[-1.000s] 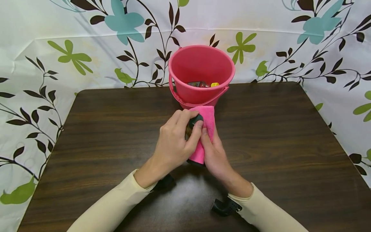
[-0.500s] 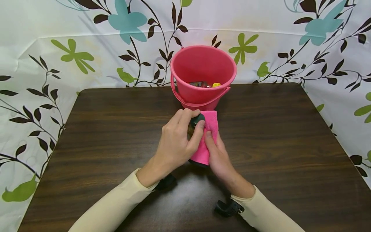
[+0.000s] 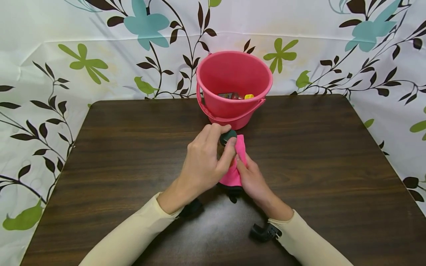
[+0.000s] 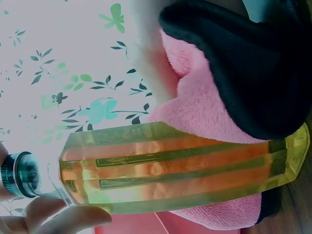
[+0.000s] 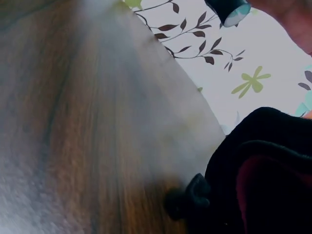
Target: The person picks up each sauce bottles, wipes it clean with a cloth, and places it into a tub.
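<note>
In the head view, my left hand [image 3: 204, 159] pinches the dark green cap [image 3: 228, 136] of a bottle. The left wrist view shows the bottle [image 4: 161, 168] as clear, flat-sided and filled with yellowish liquid. My right hand [image 3: 254, 181] holds a pink fuzzy cloth [image 3: 241, 147] with a black edge or backing around the bottle's body. Some of the bottle is covered by the cloth and my left hand. A small black piece [image 3: 233, 199] hangs below the cloth. In the right wrist view, black fabric [image 5: 273, 131] fills the lower right corner.
A pink bucket [image 3: 233, 112] stands just behind my hands at the table's [image 3: 149, 140] far side. Inside it lie a reddish item [image 3: 236, 96] and a yellow item [image 3: 249, 96]. A leaf-patterned sheet [image 3: 113, 66] hangs behind the table.
The pink cloth has slid down the bottle, away from the cap, and turned, with my right hand on it. My left hand keeps hold of the cap, almost still.
</note>
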### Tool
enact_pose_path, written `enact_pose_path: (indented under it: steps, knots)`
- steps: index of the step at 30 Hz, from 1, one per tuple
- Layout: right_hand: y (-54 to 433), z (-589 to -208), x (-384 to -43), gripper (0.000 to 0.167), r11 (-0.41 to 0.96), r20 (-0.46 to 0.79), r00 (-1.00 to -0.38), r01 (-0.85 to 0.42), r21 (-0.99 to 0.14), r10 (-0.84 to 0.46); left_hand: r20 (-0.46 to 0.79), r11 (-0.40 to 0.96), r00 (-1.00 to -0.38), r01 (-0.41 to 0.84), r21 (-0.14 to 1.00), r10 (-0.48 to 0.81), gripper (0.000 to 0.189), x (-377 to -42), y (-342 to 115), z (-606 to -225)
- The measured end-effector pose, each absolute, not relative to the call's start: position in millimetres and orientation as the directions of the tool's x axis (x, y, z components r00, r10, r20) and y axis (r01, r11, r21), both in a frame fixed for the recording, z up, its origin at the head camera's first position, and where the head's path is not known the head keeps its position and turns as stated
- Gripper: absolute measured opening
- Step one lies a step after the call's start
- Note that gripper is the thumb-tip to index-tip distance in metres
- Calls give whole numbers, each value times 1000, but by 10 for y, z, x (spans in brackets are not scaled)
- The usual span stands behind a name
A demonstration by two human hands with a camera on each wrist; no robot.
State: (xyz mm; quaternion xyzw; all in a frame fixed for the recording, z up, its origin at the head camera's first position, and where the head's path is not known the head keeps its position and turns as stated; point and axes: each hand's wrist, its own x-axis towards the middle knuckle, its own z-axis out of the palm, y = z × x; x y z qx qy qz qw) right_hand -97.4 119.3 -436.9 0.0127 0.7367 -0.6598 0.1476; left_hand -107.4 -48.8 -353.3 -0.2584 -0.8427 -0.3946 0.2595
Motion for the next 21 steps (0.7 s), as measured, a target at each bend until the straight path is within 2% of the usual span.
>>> enact_pose_path:
  steps: [5,9,21]
  knots:
    - [1186,-4398,-1004,51,181,-202,-965,171,-968,-169,651,559,-726,642,524,223,31,-1075,-492,-3540]
    - [1173,-4386,-1007,49,171,-225,-962,199,-965,-152,653,561,-725,642,523,220,31,-1076,-492,-3547]
    - [1112,-4072,-946,50,-63,-276,-940,294,-954,-202,630,563,-741,631,533,233,31,-1056,-502,-3559]
